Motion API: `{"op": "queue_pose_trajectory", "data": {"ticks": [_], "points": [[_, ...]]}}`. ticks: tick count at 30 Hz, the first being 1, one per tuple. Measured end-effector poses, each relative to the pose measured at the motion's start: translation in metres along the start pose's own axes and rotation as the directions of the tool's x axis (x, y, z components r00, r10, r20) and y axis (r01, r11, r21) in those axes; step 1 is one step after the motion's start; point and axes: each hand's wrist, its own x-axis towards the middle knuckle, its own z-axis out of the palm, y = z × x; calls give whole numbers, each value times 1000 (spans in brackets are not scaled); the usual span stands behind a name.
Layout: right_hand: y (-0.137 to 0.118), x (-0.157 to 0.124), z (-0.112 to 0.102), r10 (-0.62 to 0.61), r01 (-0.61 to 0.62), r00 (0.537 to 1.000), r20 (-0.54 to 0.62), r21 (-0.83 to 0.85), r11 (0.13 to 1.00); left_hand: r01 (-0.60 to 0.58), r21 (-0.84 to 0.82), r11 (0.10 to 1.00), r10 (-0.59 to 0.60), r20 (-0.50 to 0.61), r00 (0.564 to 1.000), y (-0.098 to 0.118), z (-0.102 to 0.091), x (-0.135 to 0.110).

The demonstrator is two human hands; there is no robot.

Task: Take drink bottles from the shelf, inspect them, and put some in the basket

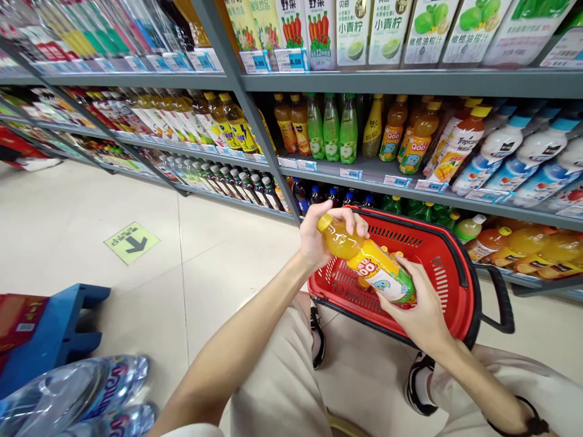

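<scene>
An orange juice bottle (364, 258) with a yellow cap and a cartoon label lies tilted over a red shopping basket (449, 273). My left hand (319, 240) grips its neck end near the cap. My right hand (421, 309) cups its base from below. The basket stands on the floor in front of my knees, close to the drink shelves, and something orange shows inside it under the bottle.
Grey shelves (364, 82) full of bottled drinks and juice cartons run from the left to the right. A blue pallet (54, 334) and wrapped water bottles (77, 394) sit at the lower left. A green arrow sticker (132, 241) marks the tiled floor.
</scene>
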Motion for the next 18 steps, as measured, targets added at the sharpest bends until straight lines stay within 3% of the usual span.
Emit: {"op": "queue_pose_trajectory", "data": {"ticks": [5, 8, 12, 15, 18], "points": [[7, 6, 1, -13, 8, 998, -59, -91, 996, 11, 350, 937, -37, 68, 997, -3, -8, 4], [16, 10, -5, 8, -22, 996, -84, -165, 986, 7, 658, 753, -84, 85, 993, -2, -17, 5], [27, 11, -13, 80, -96, 994, -78, -226, 969, 99, 837, 538, -256, 51, 965, -2, -23, 6], [30, 10, -14, 151, -161, 987, -59, -237, 958, -2, 880, 475, -168, 93, 981, -7, -26, 10], [26, 14, -17, 223, -208, 974, 30, -253, 945, -32, 902, 431, -86, 76, 993, -15, -29, 17]]}}
